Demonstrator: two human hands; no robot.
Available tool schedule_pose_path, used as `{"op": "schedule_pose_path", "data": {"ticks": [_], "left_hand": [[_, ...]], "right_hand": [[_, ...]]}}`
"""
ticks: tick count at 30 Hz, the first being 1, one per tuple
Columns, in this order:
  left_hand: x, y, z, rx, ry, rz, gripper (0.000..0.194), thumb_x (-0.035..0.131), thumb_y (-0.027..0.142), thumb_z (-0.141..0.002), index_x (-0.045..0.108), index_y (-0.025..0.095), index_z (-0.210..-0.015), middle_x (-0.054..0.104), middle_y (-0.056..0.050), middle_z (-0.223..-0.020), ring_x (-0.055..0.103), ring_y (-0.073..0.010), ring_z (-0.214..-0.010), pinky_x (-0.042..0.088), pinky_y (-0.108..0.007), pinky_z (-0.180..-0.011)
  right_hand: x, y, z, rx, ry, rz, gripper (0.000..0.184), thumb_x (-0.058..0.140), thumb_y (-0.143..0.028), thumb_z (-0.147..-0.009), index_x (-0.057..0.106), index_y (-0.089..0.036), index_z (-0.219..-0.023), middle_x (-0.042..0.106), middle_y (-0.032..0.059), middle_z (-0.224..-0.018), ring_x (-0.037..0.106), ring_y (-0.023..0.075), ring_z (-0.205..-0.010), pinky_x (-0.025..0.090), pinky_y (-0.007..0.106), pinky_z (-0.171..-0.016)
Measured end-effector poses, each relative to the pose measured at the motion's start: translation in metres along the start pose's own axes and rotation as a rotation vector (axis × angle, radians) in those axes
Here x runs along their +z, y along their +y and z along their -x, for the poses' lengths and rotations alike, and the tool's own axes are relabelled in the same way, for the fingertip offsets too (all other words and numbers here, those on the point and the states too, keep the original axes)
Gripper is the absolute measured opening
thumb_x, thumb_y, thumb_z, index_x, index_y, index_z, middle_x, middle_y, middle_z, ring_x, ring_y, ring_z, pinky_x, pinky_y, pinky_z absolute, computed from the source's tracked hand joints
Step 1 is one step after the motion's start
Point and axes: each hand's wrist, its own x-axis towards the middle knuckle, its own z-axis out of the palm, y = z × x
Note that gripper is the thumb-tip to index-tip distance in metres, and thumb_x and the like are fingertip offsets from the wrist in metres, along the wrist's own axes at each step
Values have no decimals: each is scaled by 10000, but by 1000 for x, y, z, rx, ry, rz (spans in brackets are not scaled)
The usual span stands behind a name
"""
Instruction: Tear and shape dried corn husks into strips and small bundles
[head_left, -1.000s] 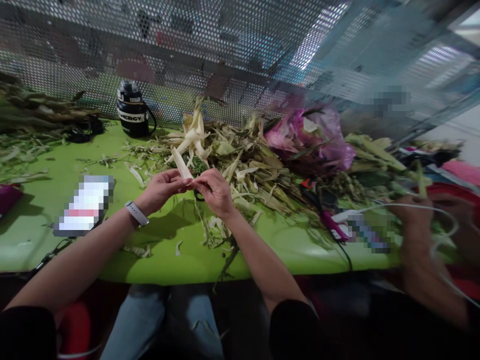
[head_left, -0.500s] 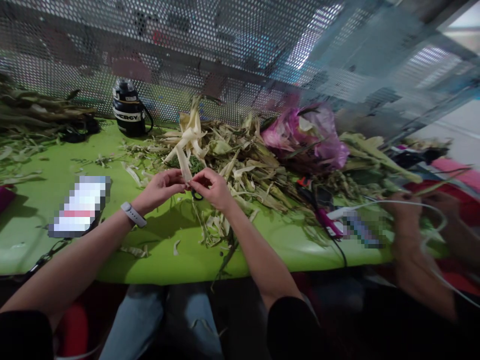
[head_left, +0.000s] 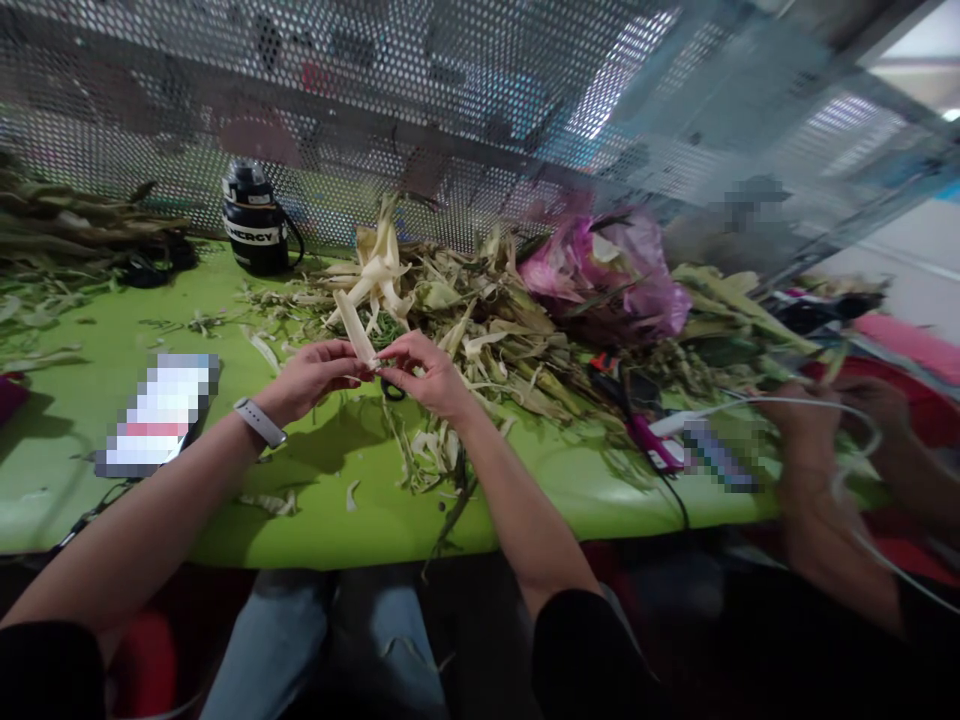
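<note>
Near the front middle of the table, a pale corn husk strip stands up at a slant between my fingertips. My left hand, with a white watch band at the wrist, pinches its lower end from the left. My right hand grips the same end from the right, thumb against forefinger. Just under the right fingers lies a black loop, perhaps a scissor handle. Behind the strip, a knotted pale husk piece rests against a heap of dry corn husks.
A black bottle stands at the back left by a perforated metal screen. At left lies a phone on the green table. A pink plastic bag sits back right. Another person's hands work at far right.
The husk strip has tilted further to the left, its upper end swinging away from the knotted piece. My hands stay nearly in place, both pinching it.
</note>
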Motion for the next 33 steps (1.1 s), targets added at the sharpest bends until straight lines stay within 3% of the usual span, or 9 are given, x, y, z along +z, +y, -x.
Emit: {"op": "schedule_pose_path", "data": {"ticks": [4,10,19,24,33], "left_hand": [[-4,-2,-2,-67,-5,33,162,786,198,-649,682,124,-749,711,-48,-746,670,-126,-722,481,-214,-667],[-11,-5,-5,-133,-139,97,118,768,168,-671,695,124,-753,713,-53,-765,638,-97,-675,481,-195,-640],[-10,-4,-1,-184,-230,172,143,764,141,-731,711,121,-863,740,-74,-903,655,-82,-708,529,-187,-691],[-11,-3,-2,-232,-252,185,86,733,107,-756,699,97,-834,746,-95,-885,664,-87,-669,538,-165,-624],[-8,1,1,-218,-323,193,91,762,121,-738,697,88,-793,729,-60,-777,619,-50,-551,513,-120,-545]], "right_hand": [[2,1,0,-29,-30,-36,207,636,-418,-861,691,-234,-938,568,42,-943,545,127,-738,486,274,-645],[-1,-1,1,-45,-57,-109,255,627,-458,-860,699,-220,-914,564,38,-913,555,131,-774,477,267,-660],[0,-5,2,-143,20,-49,133,648,-351,-866,695,-232,-903,575,32,-883,555,147,-810,475,285,-710],[1,-8,1,-184,54,-21,105,638,-313,-878,687,-220,-882,582,31,-865,560,150,-837,484,293,-738],[-4,-17,2,-213,3,-87,80,698,-285,-830,692,-236,-894,570,25,-916,571,135,-828,492,285,-730]]}}
